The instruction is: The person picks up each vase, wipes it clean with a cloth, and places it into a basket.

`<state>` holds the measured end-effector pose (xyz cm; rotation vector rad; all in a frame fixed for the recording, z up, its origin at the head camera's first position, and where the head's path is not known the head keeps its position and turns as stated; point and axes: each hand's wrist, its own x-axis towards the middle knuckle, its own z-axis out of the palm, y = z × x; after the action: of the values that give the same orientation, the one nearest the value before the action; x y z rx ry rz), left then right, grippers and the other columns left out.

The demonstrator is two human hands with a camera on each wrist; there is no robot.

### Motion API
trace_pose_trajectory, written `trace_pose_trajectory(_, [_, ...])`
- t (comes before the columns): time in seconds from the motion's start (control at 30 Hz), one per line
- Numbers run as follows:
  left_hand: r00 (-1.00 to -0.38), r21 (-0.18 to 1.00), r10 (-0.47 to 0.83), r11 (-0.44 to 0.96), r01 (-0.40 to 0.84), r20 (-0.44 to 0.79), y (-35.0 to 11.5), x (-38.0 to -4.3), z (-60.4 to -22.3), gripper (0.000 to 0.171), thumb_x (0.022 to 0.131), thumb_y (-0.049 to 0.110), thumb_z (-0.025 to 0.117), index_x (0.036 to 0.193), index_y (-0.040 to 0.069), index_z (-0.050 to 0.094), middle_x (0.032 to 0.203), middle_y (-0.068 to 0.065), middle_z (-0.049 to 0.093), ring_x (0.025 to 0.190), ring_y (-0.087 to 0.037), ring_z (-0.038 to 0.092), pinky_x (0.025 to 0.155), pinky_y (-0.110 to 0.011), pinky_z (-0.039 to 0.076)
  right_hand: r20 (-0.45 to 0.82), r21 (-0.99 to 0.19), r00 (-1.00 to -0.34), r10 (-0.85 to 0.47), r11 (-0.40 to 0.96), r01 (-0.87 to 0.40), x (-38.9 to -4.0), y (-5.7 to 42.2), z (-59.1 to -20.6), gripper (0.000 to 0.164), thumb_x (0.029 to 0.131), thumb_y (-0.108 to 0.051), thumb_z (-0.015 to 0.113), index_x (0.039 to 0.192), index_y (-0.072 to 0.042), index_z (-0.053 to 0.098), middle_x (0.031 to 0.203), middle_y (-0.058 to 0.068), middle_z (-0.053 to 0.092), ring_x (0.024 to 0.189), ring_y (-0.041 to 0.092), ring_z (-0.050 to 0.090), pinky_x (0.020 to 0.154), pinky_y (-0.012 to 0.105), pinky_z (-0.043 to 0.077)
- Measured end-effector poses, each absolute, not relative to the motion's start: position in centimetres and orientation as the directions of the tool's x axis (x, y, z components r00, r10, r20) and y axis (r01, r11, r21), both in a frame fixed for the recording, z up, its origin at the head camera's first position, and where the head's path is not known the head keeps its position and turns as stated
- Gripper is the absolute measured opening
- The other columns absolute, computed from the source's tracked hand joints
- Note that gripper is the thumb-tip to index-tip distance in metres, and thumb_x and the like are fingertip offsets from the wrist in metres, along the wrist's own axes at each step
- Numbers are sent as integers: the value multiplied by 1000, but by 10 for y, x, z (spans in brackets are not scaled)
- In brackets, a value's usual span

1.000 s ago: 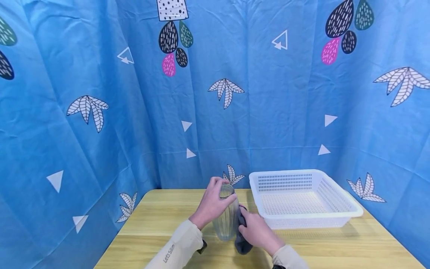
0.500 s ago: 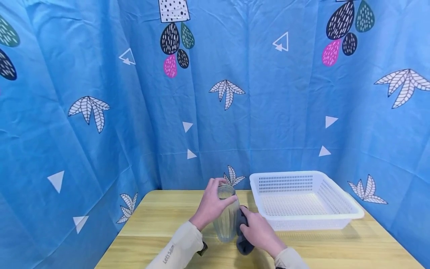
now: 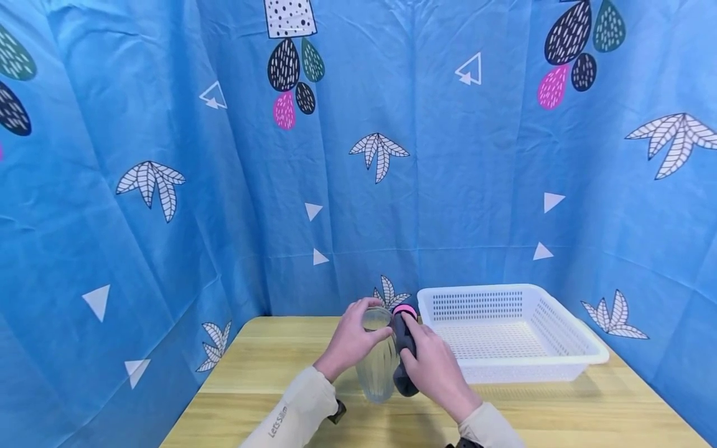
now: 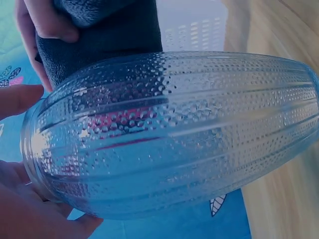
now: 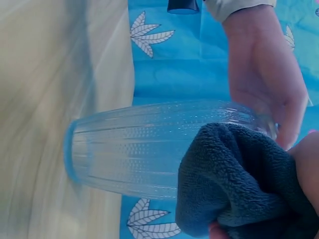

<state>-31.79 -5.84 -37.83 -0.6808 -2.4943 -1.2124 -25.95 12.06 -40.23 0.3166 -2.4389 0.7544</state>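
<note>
A clear, ribbed glass vase with a dimpled surface (image 3: 376,376) stands upright on the wooden table. My left hand (image 3: 348,341) grips it at the rim, thumb on the near side and fingers round the far side. In my right hand (image 3: 438,368) is a bunched dark grey cloth (image 3: 404,342), with a pink patch showing at its top. The cloth is held against the right side of the vase, close to the rim. The right wrist view shows its fluffy folds (image 5: 234,184) overlapping the upper part of the vase (image 5: 129,149).
A white perforated plastic basket (image 3: 560,359) stands at the right back of the table (image 3: 269,348), just beyond my right hand. A blue patterned curtain (image 3: 358,218) hangs behind and along both sides.
My right hand has lifted the cloth from beside the lower vase up toward the rim, and the pink patch now shows. My left hand and the vase have stayed in place.
</note>
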Motion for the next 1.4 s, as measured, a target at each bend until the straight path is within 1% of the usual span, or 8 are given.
trace_pose_trajectory(0.4, [-822,626,299,538,565,484,-57,-323,-383,44,88,29,67,129,19,59,133,2,56,128,-22,47,105,-51,41,388,-469,-913,-128,825,-315,-272,116,-438,67,88,-14,67,150,-2,44,109,21,66,81,27,66,69,44,54])
trace_pose_trajectory(0.57, [-823,633,304,529,565,480,-58,-323,-387,46,91,45,68,130,22,58,134,5,55,128,-20,47,103,-49,43,277,-482,-938,-210,814,-325,-278,118,-459,65,89,-14,66,148,4,44,106,23,69,84,29,68,68,43,52])
trace_pose_trajectory(0.67, [-829,645,297,524,556,473,-57,-322,-389,52,90,54,68,131,25,56,138,6,49,129,-19,47,103,-48,43,270,-479,-935,-230,810,-338,-280,119,-466,65,88,-13,67,146,5,46,108,24,70,91,31,69,71,44,52])
trace_pose_trajectory(0.77, [-848,669,275,524,527,452,-56,-320,-390,55,89,57,68,132,27,53,135,4,42,123,-19,49,101,-45,44,260,-515,-941,-217,793,-325,-280,121,-464,64,88,-12,67,147,3,46,110,26,69,85,30,68,68,43,52])
trace_pose_trajectory(0.9, [-863,691,256,519,503,436,-54,-318,-389,57,88,57,69,133,27,51,125,-3,40,107,-18,49,92,-40,45,306,-537,-935,-180,778,-325,-277,123,-452,62,88,-11,67,146,1,48,113,26,69,82,25,67,67,40,52])
trace_pose_trajectory(1.07, [-861,683,253,528,505,441,-55,-318,-387,58,87,51,73,133,23,52,122,-4,44,101,-17,51,87,-37,46,422,-510,-899,-118,789,-343,-268,126,-426,63,86,-12,69,147,-6,51,115,19,70,90,25,67,74,42,54])
trace_pose_trajectory(1.2, [-851,673,271,524,522,450,-57,-319,-384,61,86,47,76,136,19,54,129,-3,51,112,-22,56,93,-44,49,493,-511,-867,-71,783,-355,-263,127,-403,64,87,-12,68,149,-11,49,112,14,70,86,20,64,73,41,53])
trace_pose_trajectory(1.4, [-846,666,325,521,533,423,-56,-318,-381,63,89,45,74,141,17,54,139,-6,53,131,-30,51,106,-53,43,539,-448,-839,-68,821,-354,-259,123,-390,63,88,-14,68,148,-9,50,113,15,69,84,23,65,72,42,53])
